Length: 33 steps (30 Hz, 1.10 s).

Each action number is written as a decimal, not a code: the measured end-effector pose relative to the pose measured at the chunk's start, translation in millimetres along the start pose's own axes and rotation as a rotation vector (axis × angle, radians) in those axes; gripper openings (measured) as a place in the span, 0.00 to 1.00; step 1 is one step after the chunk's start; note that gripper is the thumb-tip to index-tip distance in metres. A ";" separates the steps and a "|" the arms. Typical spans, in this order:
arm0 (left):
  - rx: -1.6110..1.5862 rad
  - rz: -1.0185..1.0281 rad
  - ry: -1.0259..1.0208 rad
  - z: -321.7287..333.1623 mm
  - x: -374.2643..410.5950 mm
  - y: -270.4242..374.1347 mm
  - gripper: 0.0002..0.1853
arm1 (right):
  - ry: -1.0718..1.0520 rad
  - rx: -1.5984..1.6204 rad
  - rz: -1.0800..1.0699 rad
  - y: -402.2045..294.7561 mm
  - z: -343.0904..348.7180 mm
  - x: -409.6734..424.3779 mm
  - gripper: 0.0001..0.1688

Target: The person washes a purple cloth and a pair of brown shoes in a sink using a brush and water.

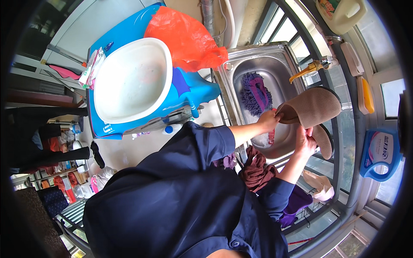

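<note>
Over the near right side of the steel sink, my left hand grips the rear end of a brown woven slipper. Just beside it, my right hand is closed around a second matching slipper, its fingertips touching the first one's underside. Both slippers are outside the basin's rim, under a tap. A purple chenille mop head lies in the basin. Near it is a red brush with white bristles or foam, partly hidden by my left hand.
A white plastic basin stands on a blue-covered surface beside a red plastic bag. The tap has a yellow spout. Dark red cloth hangs below the sink. A blue detergent bottle and yellow soap line the window rail.
</note>
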<state>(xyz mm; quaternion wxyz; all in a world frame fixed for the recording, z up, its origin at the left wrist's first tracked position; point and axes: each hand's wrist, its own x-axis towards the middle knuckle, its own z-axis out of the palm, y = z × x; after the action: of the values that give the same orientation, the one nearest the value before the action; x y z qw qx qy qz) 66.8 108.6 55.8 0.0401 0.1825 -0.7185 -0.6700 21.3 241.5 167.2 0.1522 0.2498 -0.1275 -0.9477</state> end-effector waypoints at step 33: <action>-0.705 -0.398 0.430 -206.7 -144.3 79.6 0.40 | 0.116 -0.089 -0.078 2.7 -8.2 19.1 0.04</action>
<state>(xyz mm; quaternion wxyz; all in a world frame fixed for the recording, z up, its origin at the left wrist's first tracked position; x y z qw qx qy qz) 246.9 -38.9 181.0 0.1185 0.4271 -0.3731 -0.8150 10.4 230.9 152.8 0.1330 0.3018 -0.0662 -0.9417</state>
